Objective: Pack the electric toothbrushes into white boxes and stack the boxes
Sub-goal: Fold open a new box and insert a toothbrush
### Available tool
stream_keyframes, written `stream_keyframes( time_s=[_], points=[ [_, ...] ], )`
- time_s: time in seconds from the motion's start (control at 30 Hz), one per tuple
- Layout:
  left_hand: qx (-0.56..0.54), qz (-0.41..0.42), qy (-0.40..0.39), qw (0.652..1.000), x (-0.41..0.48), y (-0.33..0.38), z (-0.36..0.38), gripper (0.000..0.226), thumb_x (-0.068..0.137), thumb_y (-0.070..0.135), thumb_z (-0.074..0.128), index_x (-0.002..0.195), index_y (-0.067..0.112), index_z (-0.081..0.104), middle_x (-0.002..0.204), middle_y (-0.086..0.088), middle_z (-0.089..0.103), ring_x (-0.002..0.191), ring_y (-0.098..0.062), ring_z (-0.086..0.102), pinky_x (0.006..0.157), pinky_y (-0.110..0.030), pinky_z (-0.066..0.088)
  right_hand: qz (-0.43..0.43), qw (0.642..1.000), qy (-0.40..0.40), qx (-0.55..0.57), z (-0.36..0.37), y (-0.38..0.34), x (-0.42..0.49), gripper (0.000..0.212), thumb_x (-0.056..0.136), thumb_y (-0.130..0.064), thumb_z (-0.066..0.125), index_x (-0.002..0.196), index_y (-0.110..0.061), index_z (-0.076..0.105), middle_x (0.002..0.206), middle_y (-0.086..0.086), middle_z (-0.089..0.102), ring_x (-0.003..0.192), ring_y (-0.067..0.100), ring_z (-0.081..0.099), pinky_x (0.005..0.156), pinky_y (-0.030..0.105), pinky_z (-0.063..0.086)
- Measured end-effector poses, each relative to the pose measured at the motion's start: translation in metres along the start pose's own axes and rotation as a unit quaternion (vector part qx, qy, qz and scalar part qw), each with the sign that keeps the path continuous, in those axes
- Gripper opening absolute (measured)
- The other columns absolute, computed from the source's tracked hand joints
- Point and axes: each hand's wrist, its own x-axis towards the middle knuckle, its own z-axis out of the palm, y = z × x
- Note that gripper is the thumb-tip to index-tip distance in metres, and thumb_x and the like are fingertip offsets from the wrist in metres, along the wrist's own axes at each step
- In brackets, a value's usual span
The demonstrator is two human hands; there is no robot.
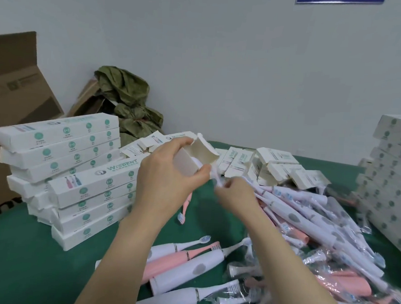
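Midway into boxing one toothbrush (217, 179)
Left hand (167, 175) gripped the white box (186, 162), flap open, so the right hand (236, 196), fingers (228, 184) pinching the toothbrush at its mouth, could slide it inside.

Stacked boxes (60, 166) stand left on the worktop (24, 258), loose toothbrushes (307, 229) lie near right, open boxes (264, 165) behind them.
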Motion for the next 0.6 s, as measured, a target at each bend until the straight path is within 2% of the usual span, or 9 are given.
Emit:
stream_keyframes(
  time_s=[0.07, 0.13, 0.17, 0.23, 0.27, 0.3, 0.37, 0.47, 0.6],
  points=[
    [-0.002, 0.003, -0.012, 1.000, -0.001, 0.002, 0.004, 0.046, 0.066, 0.035, 0.079, 0.110, 0.028, 0.065, 0.098, 0.017, 0.061, 0.090, -0.003, 0.052, 0.085, -0.034, 0.047, -0.030, 0.970, 0.092, 0.222, -0.020, -0.008, -0.004, 0.021, 0.085, -0.017, 0.050, 0.064, -0.014, 0.052, 0.055, -0.001, 0.055, 0.057, 0.021, 0.049, 0.055, 0.027, 0.037],
    [0.004, 0.006, -0.024, 1.000, -0.003, 0.003, 0.007, 0.049, 0.066, 0.036, 0.078, 0.113, 0.029, 0.064, 0.101, 0.016, 0.061, 0.091, -0.002, 0.049, 0.085, -0.033, 0.047, -0.097, 0.923, 0.162, 0.335, -0.044, -0.022, -0.014, 0.026, 0.081, -0.018, 0.048, 0.057, -0.021, 0.055, 0.055, 0.006, 0.048, 0.054, 0.016, 0.041, 0.056, 0.029, 0.036],
    [0.007, 0.007, -0.029, 1.000, -0.003, 0.003, 0.008, 0.051, 0.067, 0.037, 0.077, 0.115, 0.029, 0.063, 0.105, 0.014, 0.062, 0.093, -0.001, 0.048, 0.086, -0.033, 0.046, -0.140, 0.903, 0.163, 0.371, -0.056, -0.030, -0.021, 0.027, 0.078, -0.020, 0.047, 0.053, -0.023, 0.057, 0.058, 0.010, 0.046, 0.052, 0.014, 0.037, 0.055, 0.027, 0.036],
    [0.005, 0.006, -0.034, 0.999, -0.004, 0.002, 0.009, 0.054, 0.067, 0.038, 0.077, 0.118, 0.029, 0.062, 0.111, 0.014, 0.062, 0.097, -0.001, 0.048, 0.090, -0.032, 0.045, -0.217, 0.876, 0.072, 0.425, -0.077, -0.042, -0.036, 0.029, 0.074, -0.021, 0.046, 0.050, -0.023, 0.061, 0.050, 0.002, 0.039, 0.047, 0.011, 0.033, 0.051, 0.024, 0.036],
    [-0.001, 0.002, -0.034, 0.999, -0.005, 0.002, 0.010, 0.054, 0.066, 0.038, 0.077, 0.118, 0.030, 0.062, 0.111, 0.015, 0.063, 0.098, -0.001, 0.049, 0.090, -0.032, 0.045, -0.242, 0.883, 0.021, 0.402, -0.085, -0.045, -0.044, 0.028, 0.075, -0.022, 0.046, 0.050, -0.020, 0.061, 0.046, -0.005, 0.035, 0.045, 0.011, 0.032, 0.049, 0.022, 0.034],
    [-0.008, -0.003, -0.031, 0.999, -0.006, 0.002, 0.010, 0.054, 0.066, 0.039, 0.078, 0.117, 0.032, 0.061, 0.109, 0.015, 0.064, 0.098, -0.003, 0.052, 0.089, -0.032, 0.046, -0.260, 0.907, -0.003, 0.332, -0.091, -0.048, -0.050, 0.027, 0.076, -0.022, 0.047, 0.051, -0.019, 0.058, 0.044, -0.009, 0.033, 0.043, 0.011, 0.031, 0.047, 0.019, 0.032],
    [-0.018, -0.007, -0.016, 1.000, -0.006, 0.002, 0.010, 0.054, 0.064, 0.040, 0.079, 0.115, 0.032, 0.061, 0.101, 0.014, 0.065, 0.093, -0.006, 0.054, 0.084, -0.034, 0.047, -0.278, 0.952, 0.020, 0.126, -0.096, -0.048, -0.056, 0.025, 0.080, -0.020, 0.051, 0.057, -0.010, 0.057, 0.043, -0.008, 0.033, 0.041, 0.007, 0.029, 0.041, 0.014, 0.026],
    [-0.020, -0.003, -0.011, 1.000, -0.007, 0.002, 0.011, 0.054, 0.063, 0.040, 0.080, 0.114, 0.032, 0.061, 0.096, 0.014, 0.065, 0.089, -0.004, 0.051, 0.081, -0.034, 0.048, -0.289, 0.956, 0.045, -0.032, -0.096, -0.050, -0.058, 0.024, 0.083, -0.015, 0.048, 0.074, 0.006, 0.056, 0.049, -0.003, 0.033, 0.045, 0.011, 0.025, 0.041, 0.022, 0.022],
    [0.006, 0.008, -0.032, 0.999, -0.007, 0.002, 0.014, 0.056, 0.063, 0.043, 0.078, 0.115, 0.034, 0.060, 0.102, 0.015, 0.065, 0.094, -0.010, 0.055, 0.084, -0.037, 0.049, -0.279, 0.951, 0.077, -0.109, -0.099, -0.052, -0.058, 0.026, 0.087, -0.017, 0.044, 0.078, 0.006, 0.053, 0.063, 0.011, 0.041, 0.057, 0.017, 0.028, 0.051, 0.032, 0.022]
  ],
)
